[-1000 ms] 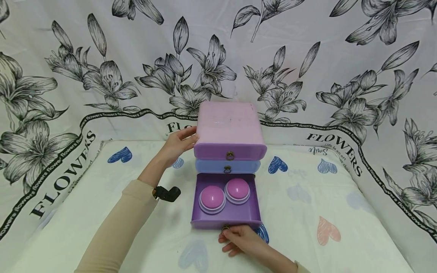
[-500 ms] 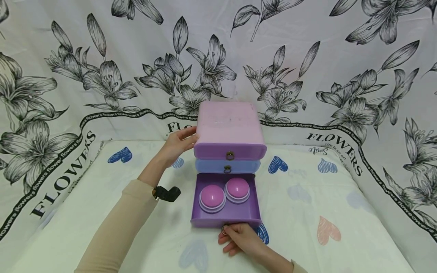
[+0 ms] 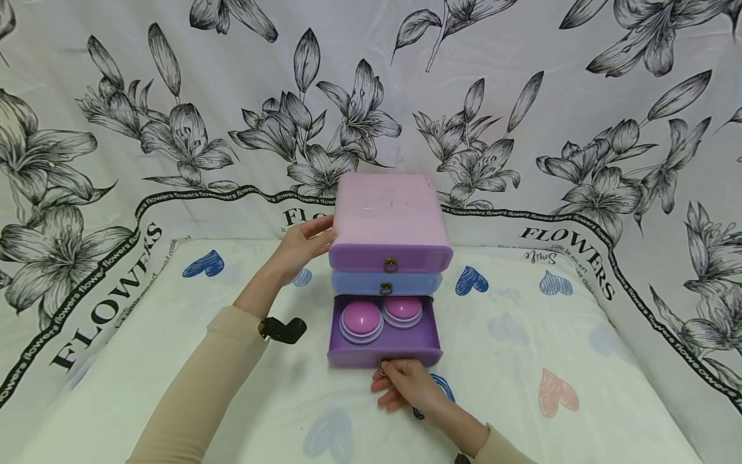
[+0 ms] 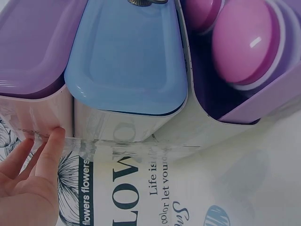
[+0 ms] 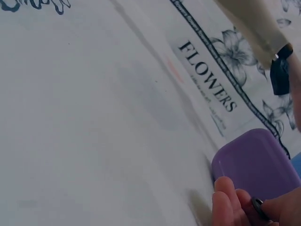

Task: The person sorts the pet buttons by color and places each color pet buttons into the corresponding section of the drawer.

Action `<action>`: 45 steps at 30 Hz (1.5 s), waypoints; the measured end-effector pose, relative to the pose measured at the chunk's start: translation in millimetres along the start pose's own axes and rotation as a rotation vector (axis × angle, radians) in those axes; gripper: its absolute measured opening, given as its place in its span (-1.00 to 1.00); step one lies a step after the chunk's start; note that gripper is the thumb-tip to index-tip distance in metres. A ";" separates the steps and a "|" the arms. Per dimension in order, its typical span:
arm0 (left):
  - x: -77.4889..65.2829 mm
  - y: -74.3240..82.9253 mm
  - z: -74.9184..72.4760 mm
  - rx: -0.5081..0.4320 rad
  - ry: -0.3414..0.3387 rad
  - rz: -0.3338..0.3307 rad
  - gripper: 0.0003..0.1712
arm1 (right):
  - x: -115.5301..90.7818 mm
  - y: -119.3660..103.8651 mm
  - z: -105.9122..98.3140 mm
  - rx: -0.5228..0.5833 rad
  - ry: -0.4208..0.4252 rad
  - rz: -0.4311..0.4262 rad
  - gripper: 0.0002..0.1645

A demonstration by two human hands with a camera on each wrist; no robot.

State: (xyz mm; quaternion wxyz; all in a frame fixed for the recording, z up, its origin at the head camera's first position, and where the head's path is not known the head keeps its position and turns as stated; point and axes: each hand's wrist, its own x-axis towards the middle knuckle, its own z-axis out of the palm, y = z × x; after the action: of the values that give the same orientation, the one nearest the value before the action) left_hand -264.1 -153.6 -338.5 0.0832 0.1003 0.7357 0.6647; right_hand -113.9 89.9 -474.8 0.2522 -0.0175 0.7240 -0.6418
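Observation:
A small chest of drawers [image 3: 390, 209] with a pink top stands on the bed-like white cloth, its upper purple drawer [image 3: 359, 258] and middle blue drawer [image 3: 353, 282] closed. The bottom purple drawer [image 3: 348, 356] is partly pulled out. Inside it sit two round containers, the left one [image 3: 362, 318] and the right one [image 3: 402, 308], each with a pink domed lid. My left hand [image 3: 298, 248] rests its fingertips on the chest's left side near the top. My right hand [image 3: 408, 385] pinches the ring pull [image 5: 257, 207] of the bottom drawer between thumb and finger.
White cloth [image 3: 504, 399] printed with hearts spreads around the chest. Behind it hangs a flower-printed fabric [image 3: 371, 96]. A black wrist camera [image 3: 284, 330] sticks out from my left wrist.
The bottom drawer has slid inward, away from me, with both containers in it. My right hand has moved forward with its ring. My left hand stays in place.

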 end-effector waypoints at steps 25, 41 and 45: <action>0.7 -0.3 -0.3 0.006 0.003 -0.006 -0.32 | 42.8 -16.0 -7.4 -0.046 0.085 -0.054 -0.54; 1.2 -0.9 0.0 0.000 -0.002 -0.004 -0.32 | 63.6 -22.0 -13.4 -0.059 0.129 -0.057 -0.54; 1.1 -0.9 -0.2 -0.004 -0.001 -0.006 -0.32 | 69.7 -24.3 -14.6 -0.062 0.142 -0.047 -0.55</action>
State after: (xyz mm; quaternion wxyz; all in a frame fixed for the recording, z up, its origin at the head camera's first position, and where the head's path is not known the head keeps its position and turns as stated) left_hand -265.3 -153.6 -339.4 0.0857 0.0982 0.7347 0.6658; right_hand -187.6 74.8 -475.2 0.1845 0.0031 0.7588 -0.6246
